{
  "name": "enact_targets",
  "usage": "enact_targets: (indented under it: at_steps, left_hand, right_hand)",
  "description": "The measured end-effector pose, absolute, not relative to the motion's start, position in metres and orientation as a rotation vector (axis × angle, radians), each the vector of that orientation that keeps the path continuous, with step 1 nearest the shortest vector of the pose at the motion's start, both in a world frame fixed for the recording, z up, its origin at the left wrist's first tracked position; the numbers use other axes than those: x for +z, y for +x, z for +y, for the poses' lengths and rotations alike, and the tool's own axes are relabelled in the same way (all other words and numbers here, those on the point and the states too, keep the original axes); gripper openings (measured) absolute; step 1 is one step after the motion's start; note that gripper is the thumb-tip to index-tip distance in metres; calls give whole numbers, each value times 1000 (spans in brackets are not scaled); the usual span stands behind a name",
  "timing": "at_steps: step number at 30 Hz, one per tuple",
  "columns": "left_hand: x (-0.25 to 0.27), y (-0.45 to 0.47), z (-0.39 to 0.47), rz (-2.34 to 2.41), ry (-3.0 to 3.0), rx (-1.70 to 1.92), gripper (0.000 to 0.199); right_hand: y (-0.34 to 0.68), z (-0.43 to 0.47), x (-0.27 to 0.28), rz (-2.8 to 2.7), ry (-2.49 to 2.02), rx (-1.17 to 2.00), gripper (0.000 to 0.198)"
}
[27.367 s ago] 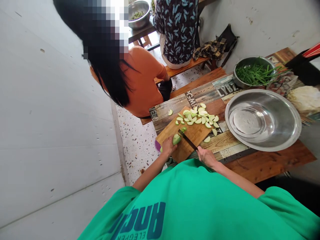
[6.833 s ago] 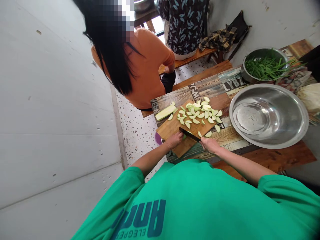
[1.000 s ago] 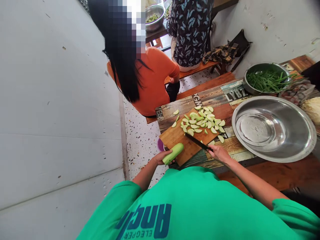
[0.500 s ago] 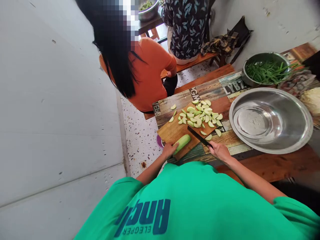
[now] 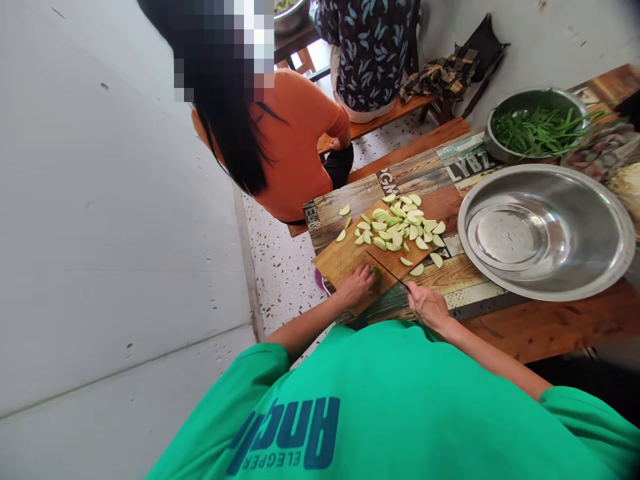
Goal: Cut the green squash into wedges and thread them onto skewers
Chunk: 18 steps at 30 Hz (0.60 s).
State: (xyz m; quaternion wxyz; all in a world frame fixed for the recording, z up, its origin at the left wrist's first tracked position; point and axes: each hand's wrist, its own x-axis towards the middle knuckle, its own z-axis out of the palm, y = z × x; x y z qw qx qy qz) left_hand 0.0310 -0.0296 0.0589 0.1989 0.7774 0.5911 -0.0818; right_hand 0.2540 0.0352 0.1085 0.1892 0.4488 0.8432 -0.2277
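Observation:
My left hand (image 5: 358,285) is closed over a pale green zucchini (image 5: 374,271) and presses it to the wooden cutting board (image 5: 333,260). The hand covers most of the zucchini; only its right end shows. In my right hand (image 5: 428,303) is the handle of a knife (image 5: 391,272). Its thin blade stands on edge over the board, just right of the zucchini's end; whether it touches cannot be made out. Half-moon zucchini slices (image 5: 397,235) lie heaped at the board's far side, with several loose on the table (image 5: 427,190) around it.
A wide steel basin (image 5: 510,233) stands right of the board. Behind it is a metal bowl (image 5: 493,143) of cut greens (image 5: 543,133). A person in an orange top (image 5: 295,140) sits beyond the table's left end, another in a patterned shirt (image 5: 373,60) farther back. A white wall (image 5: 125,200) rises at left.
My left hand has moved right and forward over the zucchini, covering most of it. The knife has shifted slightly left, from lying flatter to blade on edge beside the zucchini's end.

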Motion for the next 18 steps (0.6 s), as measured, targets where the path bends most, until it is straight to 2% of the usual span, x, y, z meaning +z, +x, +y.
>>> enact_targets:
  at_steps: [12,16,18]
  left_hand:
    - [51,35,-8,2078,1706,-278,54]
    - [43,17,-12,2048,1735,-181,56]
    - [39,8,-15,1963,1860,-108,51]
  right_hand:
    - [254,37,109,2388,1282,-669,31]
    - [255,43,112,2387,1269,-639,33]
    - [254,47,116,2396,1213,-603,34]
